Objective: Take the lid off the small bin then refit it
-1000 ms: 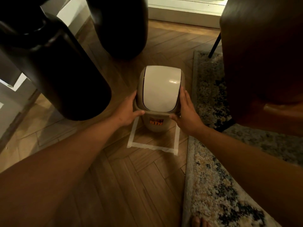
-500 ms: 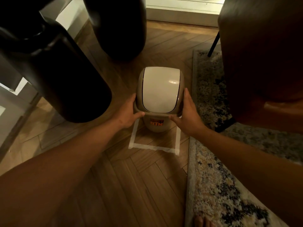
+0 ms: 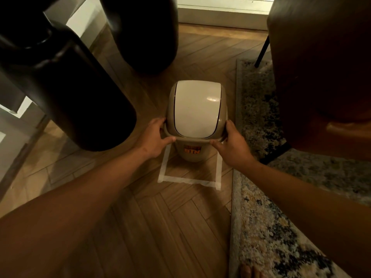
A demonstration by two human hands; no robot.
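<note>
A small beige bin [image 3: 190, 152] with an orange label stands on the wooden floor, inside a square of white tape [image 3: 187, 180]. Its domed lid [image 3: 195, 109], beige with a white swing flap, sits on top of the bin. My left hand [image 3: 155, 138] grips the lid's left lower rim, thumb under the front edge. My right hand [image 3: 232, 146] grips the right lower rim the same way. The bin's far side is hidden behind the lid.
Two large dark vessels [image 3: 66, 87] [image 3: 144, 33] stand left and behind the bin. A brown chair [image 3: 321, 77] with a black leg [image 3: 261, 51] rises on the right over a patterned rug [image 3: 261, 227]. A toe [image 3: 249, 271] shows at the bottom edge.
Both hands have slid down from the lid's sides to its lower rim, thumbs now hooked under the front edge. The bin and lid stay in place.
</note>
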